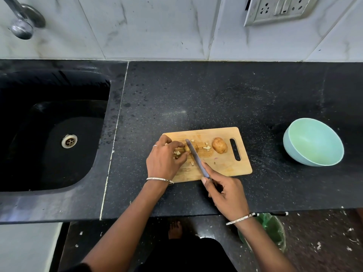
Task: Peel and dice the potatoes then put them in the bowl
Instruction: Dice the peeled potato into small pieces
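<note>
A wooden cutting board [225, 163] lies on the black counter. On its left part my left hand [165, 158] pinches a partly cut potato [193, 147]. My right hand [225, 193] grips the handle of a knife [194, 156], and the blade lies across that potato. Several small pale diced bits [207, 147] are scattered on the board. A whole unpeeled potato [219, 145] sits near the board's handle slot. A light green bowl [312, 142] stands tilted on the counter to the right, with nothing visible in it.
A black sink [49, 134] with a metal drain is at the left, with a tap [21, 20] above it. A socket panel [279, 8] is on the tiled wall. A green-lined bin [271, 230] stands on the floor below the counter edge.
</note>
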A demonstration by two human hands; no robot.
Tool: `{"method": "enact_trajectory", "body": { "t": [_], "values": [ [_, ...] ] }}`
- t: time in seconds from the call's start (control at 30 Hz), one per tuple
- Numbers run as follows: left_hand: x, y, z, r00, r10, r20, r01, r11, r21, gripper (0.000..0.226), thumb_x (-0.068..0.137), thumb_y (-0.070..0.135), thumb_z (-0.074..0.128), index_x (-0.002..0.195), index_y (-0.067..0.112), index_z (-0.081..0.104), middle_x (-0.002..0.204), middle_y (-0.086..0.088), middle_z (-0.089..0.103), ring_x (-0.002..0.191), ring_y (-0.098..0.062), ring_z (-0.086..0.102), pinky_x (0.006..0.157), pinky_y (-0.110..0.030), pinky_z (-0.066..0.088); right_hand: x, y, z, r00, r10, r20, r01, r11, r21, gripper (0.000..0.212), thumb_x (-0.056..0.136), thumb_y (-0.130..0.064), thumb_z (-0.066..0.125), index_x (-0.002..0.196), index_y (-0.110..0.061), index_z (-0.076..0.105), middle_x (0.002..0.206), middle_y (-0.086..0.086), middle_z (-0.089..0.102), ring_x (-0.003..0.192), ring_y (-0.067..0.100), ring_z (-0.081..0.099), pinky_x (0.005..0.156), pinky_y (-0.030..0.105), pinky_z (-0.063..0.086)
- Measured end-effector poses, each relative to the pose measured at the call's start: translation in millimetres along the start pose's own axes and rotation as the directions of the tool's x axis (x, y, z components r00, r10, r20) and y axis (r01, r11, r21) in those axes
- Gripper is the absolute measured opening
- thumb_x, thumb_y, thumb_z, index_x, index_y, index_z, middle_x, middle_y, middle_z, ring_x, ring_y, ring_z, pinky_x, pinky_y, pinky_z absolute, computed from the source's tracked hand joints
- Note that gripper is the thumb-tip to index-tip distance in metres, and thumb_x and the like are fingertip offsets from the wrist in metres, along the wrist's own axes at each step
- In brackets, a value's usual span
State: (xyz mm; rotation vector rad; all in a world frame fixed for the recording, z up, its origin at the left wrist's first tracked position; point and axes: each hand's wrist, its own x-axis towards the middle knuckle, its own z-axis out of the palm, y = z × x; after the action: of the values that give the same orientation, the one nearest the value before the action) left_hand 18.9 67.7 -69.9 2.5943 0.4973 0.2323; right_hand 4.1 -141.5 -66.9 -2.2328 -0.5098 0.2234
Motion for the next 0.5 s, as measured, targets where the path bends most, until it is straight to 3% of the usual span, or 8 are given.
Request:
{"method": "enact_trajectory", "body": {
  "t": [0.07, 0.17, 0.33, 0.5],
  "values": [
    [-0.2, -1.8, 0.0, 1.000, 0.002, 0.003, -0.002, 1.000, -0.002, 0.028, 0.078, 0.053, 0.072, 0.101, 0.037, 0.070, 0.099, 0.013, 0.049, 0.083, -0.013, 0.057, 0.054, -0.024, 0.043, 0.1, -3.8, -3.1, 0.999, -0.031, -0.021, 0.029, 0.997, -0.067, 0.044, 0.095, -0.043, 0.057, 0.136, -0.057, 0.047, 0.042, -0.002, 0.043, 0.037, 0.013, 0.038, 0.036, 0.028, 0.036],
    [0.9, -3.4, -1.3, 1.000, 0.007, 0.007, -0.007, 1.000, -0.014, 0.028, 0.077, 0.054, 0.073, 0.100, 0.037, 0.070, 0.099, 0.013, 0.049, 0.084, -0.013, 0.056, 0.057, -0.026, 0.047, -0.3, -13.3, -6.4, 0.997, -0.056, -0.052, 0.048, 0.987, -0.151, 0.047, 0.094, -0.031, 0.063, 0.136, -0.048, 0.052, 0.043, -0.006, 0.023, 0.038, 0.014, 0.030, 0.038, 0.021, 0.024],
    [3.9, -1.9, -1.4, 0.999, 0.023, 0.023, -0.023, 1.000, -0.017, 0.032, 0.076, 0.053, 0.073, 0.105, 0.039, 0.070, 0.100, 0.014, 0.048, 0.085, -0.013, 0.057, 0.059, -0.028, 0.050, 0.3, -21.5, -5.5, 0.999, -0.037, -0.007, 0.034, 0.963, -0.268, 0.049, 0.094, -0.037, 0.056, 0.141, -0.047, 0.046, 0.041, -0.008, 0.023, 0.037, 0.011, 0.029, 0.037, 0.029, 0.037],
    [4.1, -0.9, -1.4, 0.999, 0.039, 0.020, -0.038, 0.999, -0.012, 0.033, 0.078, 0.052, 0.072, 0.107, 0.037, 0.070, 0.102, 0.013, 0.050, 0.087, -0.013, 0.058, 0.061, -0.030, 0.052, 0.3, -16.2, -4.1, 0.999, -0.046, -0.022, 0.042, 0.987, -0.157, 0.047, 0.096, -0.034, 0.060, 0.139, -0.050, 0.048, 0.042, -0.007, 0.029, 0.038, 0.013, 0.029, 0.039, 0.025, 0.027]
  ]
}}
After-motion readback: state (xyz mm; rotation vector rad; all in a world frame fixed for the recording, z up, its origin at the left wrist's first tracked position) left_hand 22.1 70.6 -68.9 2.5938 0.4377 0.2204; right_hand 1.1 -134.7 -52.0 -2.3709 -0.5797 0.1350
